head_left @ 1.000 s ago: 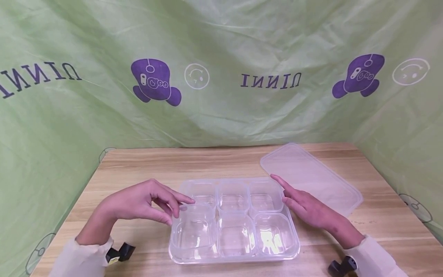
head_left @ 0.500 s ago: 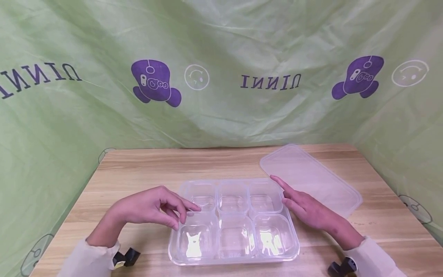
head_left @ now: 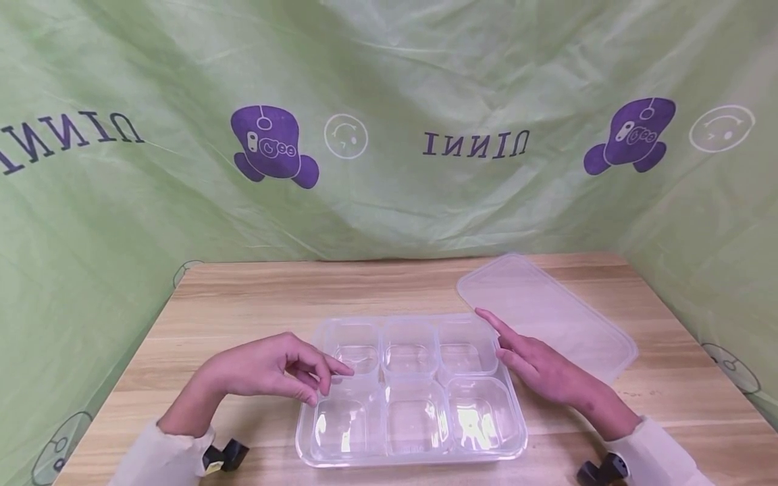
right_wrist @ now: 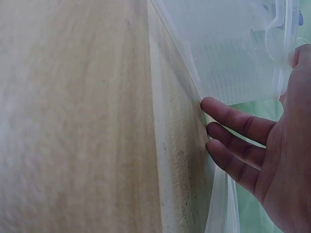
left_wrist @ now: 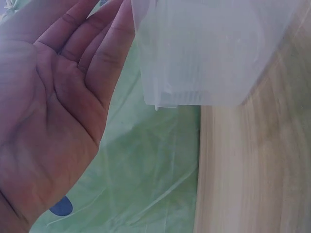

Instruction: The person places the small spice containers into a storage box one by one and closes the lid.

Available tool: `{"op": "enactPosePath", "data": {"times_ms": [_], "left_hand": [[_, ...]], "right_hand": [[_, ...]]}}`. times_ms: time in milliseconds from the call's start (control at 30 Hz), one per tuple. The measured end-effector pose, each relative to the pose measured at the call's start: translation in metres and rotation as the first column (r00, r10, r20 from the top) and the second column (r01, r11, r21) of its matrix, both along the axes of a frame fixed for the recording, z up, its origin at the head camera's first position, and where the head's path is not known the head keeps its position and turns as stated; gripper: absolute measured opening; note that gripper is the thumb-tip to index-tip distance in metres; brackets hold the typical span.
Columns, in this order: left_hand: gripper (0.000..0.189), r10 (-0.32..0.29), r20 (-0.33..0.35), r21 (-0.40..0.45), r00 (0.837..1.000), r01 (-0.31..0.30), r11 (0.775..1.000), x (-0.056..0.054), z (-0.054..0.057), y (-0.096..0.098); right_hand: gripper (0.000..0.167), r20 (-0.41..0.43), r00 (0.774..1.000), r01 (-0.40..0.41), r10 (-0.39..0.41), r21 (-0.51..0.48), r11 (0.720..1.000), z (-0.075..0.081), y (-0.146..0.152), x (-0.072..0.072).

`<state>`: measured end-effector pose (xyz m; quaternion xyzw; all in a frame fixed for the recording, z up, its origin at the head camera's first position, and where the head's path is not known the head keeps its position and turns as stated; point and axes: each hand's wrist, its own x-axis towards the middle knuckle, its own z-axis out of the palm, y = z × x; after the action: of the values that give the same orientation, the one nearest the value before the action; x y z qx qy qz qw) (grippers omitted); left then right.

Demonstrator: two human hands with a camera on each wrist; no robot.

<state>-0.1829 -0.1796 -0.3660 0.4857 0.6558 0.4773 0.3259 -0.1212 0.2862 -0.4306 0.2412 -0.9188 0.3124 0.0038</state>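
A large clear plastic container (head_left: 410, 461) sits on the table, holding several small square clear boxes in two rows. At its front left corner, my left hand (head_left: 273, 364) pinches the rim of a small clear box (head_left: 348, 425), which sits within the container. The thumb is at the box's left edge and the other fingers are by its back edge. My right hand (head_left: 541, 364) rests against the container's right side with fingers extended. In the right wrist view, fingertips (right_wrist: 214, 104) touch the table beside the container's ribbed wall (right_wrist: 238, 73).
A translucent flat lid (head_left: 547, 310) lies at an angle on the table's back right, behind my right hand. The wooden table (head_left: 255, 290) ends at a green printed curtain (head_left: 389, 202) behind and on both sides. Black wrist cameras (head_left: 226, 455) sit below both wrists.
My left hand has moved slightly right and down, lowering the front left small box, which was raised and tilted, into the container. My right hand has stayed in place.
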Motion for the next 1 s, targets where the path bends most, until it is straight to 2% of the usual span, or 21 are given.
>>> {"op": "enactPosePath", "data": {"times_ms": [267,533,667,767,867,1000], "left_hand": [[0.009,0.007,0.005,-0.022,1.0,-0.006,1.0,0.0,-0.003,-0.001],[0.006,0.04,-0.021,-0.098,0.999,-0.042,0.994,0.004,0.002,0.001],[0.011,0.035,-0.096,-0.117,0.995,-0.047,0.992,0.006,0.005,0.003],[0.022,0.024,-0.168,-0.136,0.985,-0.047,0.99,0.008,0.009,0.004],[0.03,0.014,-0.247,-0.18,0.969,-0.06,0.982,0.011,0.015,0.006],[0.033,0.008,-0.352,-0.261,0.936,-0.106,0.96,0.017,0.023,0.01]], "right_hand": [[0.061,0.003,1.0,0.0,0.0,-0.005,1.0,0.001,-0.001,0.001],[0.061,0.014,1.0,0.005,-0.005,-0.006,1.0,0.001,-0.002,0.002],[0.061,-0.003,1.0,-0.004,0.004,-0.004,1.0,0.002,-0.001,0.001],[0.061,-0.009,1.0,-0.007,0.006,-0.007,1.0,0.002,-0.001,0.0],[0.061,-0.004,1.0,-0.007,0.007,-0.005,1.0,0.002,-0.001,0.0],[0.061,0.002,1.0,-0.009,0.009,-0.003,1.0,0.003,-0.001,0.0]]}}
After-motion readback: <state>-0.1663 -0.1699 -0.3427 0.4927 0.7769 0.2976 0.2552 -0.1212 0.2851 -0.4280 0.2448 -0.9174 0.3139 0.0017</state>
